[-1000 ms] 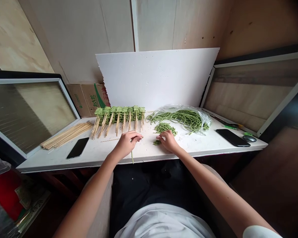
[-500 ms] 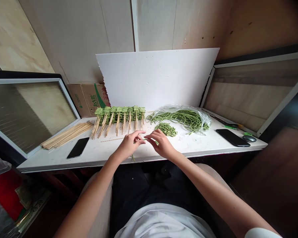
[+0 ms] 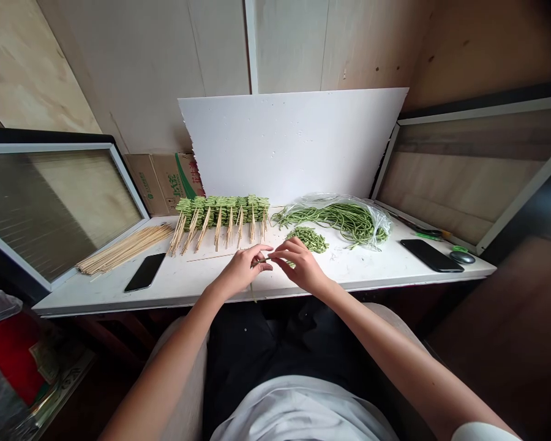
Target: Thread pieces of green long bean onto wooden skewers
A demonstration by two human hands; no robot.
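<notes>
Over the front of the white table, my left hand (image 3: pixel 244 267) is closed on a long green bean (image 3: pixel 253 293), whose thin tail hangs below the palm. My right hand (image 3: pixel 302 265) meets it fingertip to fingertip, pinching the bean's other end; the fingers partly hide the grip. Just behind the right hand lies a heap of short cut bean pieces (image 3: pixel 310 239). A single bamboo skewer (image 3: pixel 207 258) rests on the table left of my left hand. Farther back, skewered bean pieces (image 3: pixel 223 210) are stacked in rows, their bare sticks pointing towards me.
Long beans (image 3: pixel 340 219) spill from a clear plastic bag at the back right. Loose skewers (image 3: pixel 123 250) and a phone (image 3: pixel 145 272) lie left; another phone (image 3: pixel 430 255) lies right. A white board (image 3: pixel 294 144) stands behind, beside a cardboard box (image 3: pixel 160 180).
The bean between my hands has shifted and its hanging tail now points more straight down, slightly farther right. Both hands stay nearly in place.
</notes>
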